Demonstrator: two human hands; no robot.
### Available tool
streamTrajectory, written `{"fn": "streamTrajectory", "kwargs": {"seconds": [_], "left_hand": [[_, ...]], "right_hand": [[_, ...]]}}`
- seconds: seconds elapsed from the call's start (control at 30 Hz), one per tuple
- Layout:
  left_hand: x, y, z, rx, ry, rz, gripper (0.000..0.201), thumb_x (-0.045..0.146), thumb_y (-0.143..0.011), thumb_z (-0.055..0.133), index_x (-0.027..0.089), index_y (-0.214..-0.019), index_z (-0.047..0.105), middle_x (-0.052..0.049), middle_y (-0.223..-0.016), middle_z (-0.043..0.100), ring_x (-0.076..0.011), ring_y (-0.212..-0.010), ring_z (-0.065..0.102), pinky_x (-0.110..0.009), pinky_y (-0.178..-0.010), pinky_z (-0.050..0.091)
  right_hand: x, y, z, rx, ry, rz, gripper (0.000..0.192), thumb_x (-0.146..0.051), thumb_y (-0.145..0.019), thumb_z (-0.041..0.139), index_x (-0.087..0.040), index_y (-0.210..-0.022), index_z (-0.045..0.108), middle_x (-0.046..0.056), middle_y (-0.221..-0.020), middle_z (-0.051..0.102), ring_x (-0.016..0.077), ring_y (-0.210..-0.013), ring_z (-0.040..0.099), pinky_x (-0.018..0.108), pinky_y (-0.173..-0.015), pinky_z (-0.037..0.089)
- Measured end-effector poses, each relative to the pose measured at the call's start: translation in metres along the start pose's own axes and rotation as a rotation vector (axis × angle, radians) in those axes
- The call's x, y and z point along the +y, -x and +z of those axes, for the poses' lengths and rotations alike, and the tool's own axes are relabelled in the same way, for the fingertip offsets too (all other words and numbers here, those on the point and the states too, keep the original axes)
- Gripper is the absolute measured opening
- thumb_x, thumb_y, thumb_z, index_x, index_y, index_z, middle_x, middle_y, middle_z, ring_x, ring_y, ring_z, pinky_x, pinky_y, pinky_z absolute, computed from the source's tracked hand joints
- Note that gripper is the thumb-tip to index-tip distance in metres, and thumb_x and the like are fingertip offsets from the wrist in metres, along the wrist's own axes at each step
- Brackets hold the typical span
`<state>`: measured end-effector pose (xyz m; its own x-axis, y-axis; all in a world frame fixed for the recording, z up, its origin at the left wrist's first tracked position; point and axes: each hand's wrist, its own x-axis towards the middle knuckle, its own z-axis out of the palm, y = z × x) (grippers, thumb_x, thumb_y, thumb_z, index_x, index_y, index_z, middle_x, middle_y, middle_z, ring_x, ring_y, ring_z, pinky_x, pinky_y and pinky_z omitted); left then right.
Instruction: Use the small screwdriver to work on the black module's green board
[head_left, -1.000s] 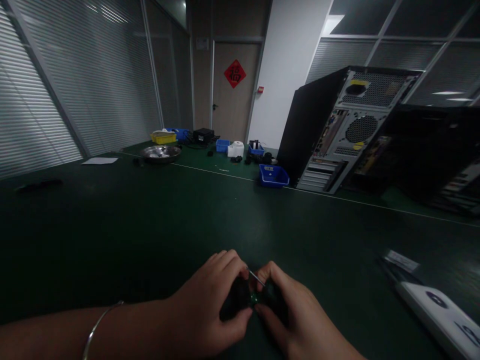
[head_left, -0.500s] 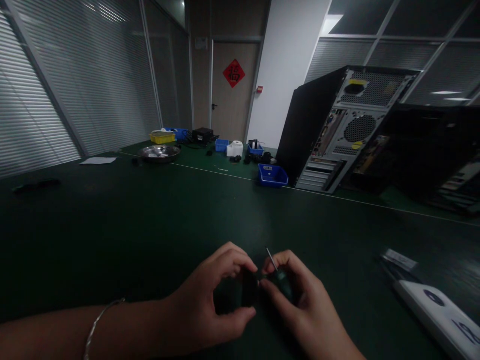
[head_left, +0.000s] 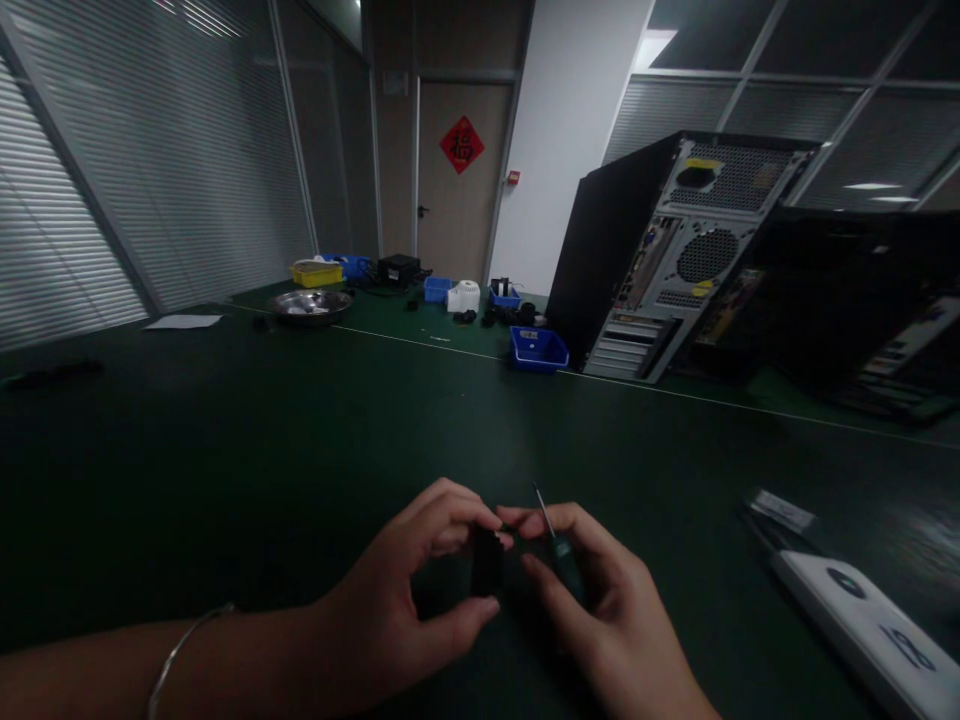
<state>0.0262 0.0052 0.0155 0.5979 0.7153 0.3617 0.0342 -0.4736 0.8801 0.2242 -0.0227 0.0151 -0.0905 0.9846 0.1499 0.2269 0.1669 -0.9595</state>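
The dark green counter (head_left: 225, 470) carries a computer tower (head_left: 660, 255), blue bin (head_left: 538, 349), metal bowl (head_left: 310, 304) and white paper (head_left: 182, 322).

Matt green table mat (head_left: 300, 440), shiny metal bowl (head_left: 310, 304), metal screwdriver shaft (head_left: 543, 510)

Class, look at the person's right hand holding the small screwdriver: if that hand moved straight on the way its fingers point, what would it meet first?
The right hand points left toward the small black part pinched in the left hand. It would likely meet that part first; depth is hard to judge.
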Motion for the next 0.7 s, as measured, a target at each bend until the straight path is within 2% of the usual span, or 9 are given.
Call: {"fn": "streamTrajectory", "kwargs": {"seconds": [0.07,0.13,0.23,0.3,0.43,0.57,0.7], "left_hand": [[0.0016,-0.0007,-0.0003,0.02,0.005,-0.011,0.043,0.004,-0.081,0.063,0.024,-0.116,0.051,-0.004,-0.114,0.053,-0.0201,-0.109,0.062,-0.035,-0.098,0.053],[0.0019,-0.001,-0.0004,0.036,0.013,-0.011,0.041,0.005,-0.081,0.062,0.025,-0.115,0.051,-0.004,-0.114,0.052,-0.0201,-0.109,0.062,-0.035,-0.099,0.052],[0.0017,-0.0008,-0.0003,0.028,0.037,-0.022,0.042,0.005,-0.082,0.062,0.026,-0.116,0.051,-0.004,-0.115,0.052,-0.0196,-0.11,0.063,-0.034,-0.099,0.052],[0.0016,0.0,0.0,0.02,0.054,-0.018,0.042,0.005,-0.082,0.062,0.026,-0.116,0.051,-0.004,-0.115,0.053,-0.0195,-0.109,0.063,-0.032,-0.098,0.052],[0.0013,0.0021,0.0004,0.034,0.072,0.005,0.041,0.006,-0.081,0.063,0.027,-0.115,0.052,-0.004,-0.115,0.054,-0.0203,-0.11,0.062,-0.031,-0.096,0.053],[0.0013,0.0024,0.0003,0.05,0.078,-0.028,0.039,0.008,-0.083,0.062,0.028,-0.116,0.053,-0.004,-0.117,0.055,-0.0202,-0.11,0.063,-0.032,-0.098,0.052],[0.0011,0.0024,0.0023,0.088,0.061,-0.03,0.035,0.012,-0.083,0.063,0.027,-0.114,0.056,-0.004,-0.115,0.057,-0.0208,-0.108,0.064,-0.032,-0.096,0.054]], "right_hand": [[-0.0006,0.0004,-0.0004,0.026,-0.008,0.02,0.01,-0.028,-0.085,0.063,-0.021,-0.092,0.064,0.008,-0.098,0.071,0.0231,-0.088,0.067,0.031,-0.071,0.057],[-0.0008,-0.0006,-0.0003,0.046,-0.035,0.069,0.015,-0.032,-0.083,0.067,-0.021,-0.092,0.065,0.008,-0.097,0.071,0.0197,-0.073,0.065,0.026,-0.053,0.055],[0.0006,-0.0038,0.0014,0.047,-0.138,0.181,0.027,-0.041,-0.077,0.073,-0.021,-0.093,0.063,0.007,-0.096,0.07,0.0098,-0.049,0.053,0.016,-0.033,0.041],[0.0024,-0.0057,0.003,0.045,-0.223,0.216,0.032,-0.042,-0.074,0.077,-0.021,-0.092,0.063,0.004,-0.09,0.069,0.0054,-0.043,0.046,0.013,-0.03,0.037],[0.0045,-0.0072,0.0045,0.032,-0.421,0.229,0.03,-0.034,-0.071,0.083,-0.019,-0.089,0.064,-0.001,-0.08,0.068,0.0009,-0.038,0.042,0.009,-0.03,0.031],[0.0034,-0.0079,0.0038,-0.022,-0.645,0.27,0.026,-0.024,-0.073,0.082,-0.017,-0.09,0.065,0.001,-0.081,0.073,-0.0014,-0.035,0.04,0.009,-0.031,0.026],[0.0027,-0.0092,0.003,-0.029,-0.725,0.302,0.022,-0.02,-0.074,0.08,-0.016,-0.09,0.065,0.004,-0.084,0.076,-0.0005,-0.033,0.041,0.01,-0.032,0.024]]}}
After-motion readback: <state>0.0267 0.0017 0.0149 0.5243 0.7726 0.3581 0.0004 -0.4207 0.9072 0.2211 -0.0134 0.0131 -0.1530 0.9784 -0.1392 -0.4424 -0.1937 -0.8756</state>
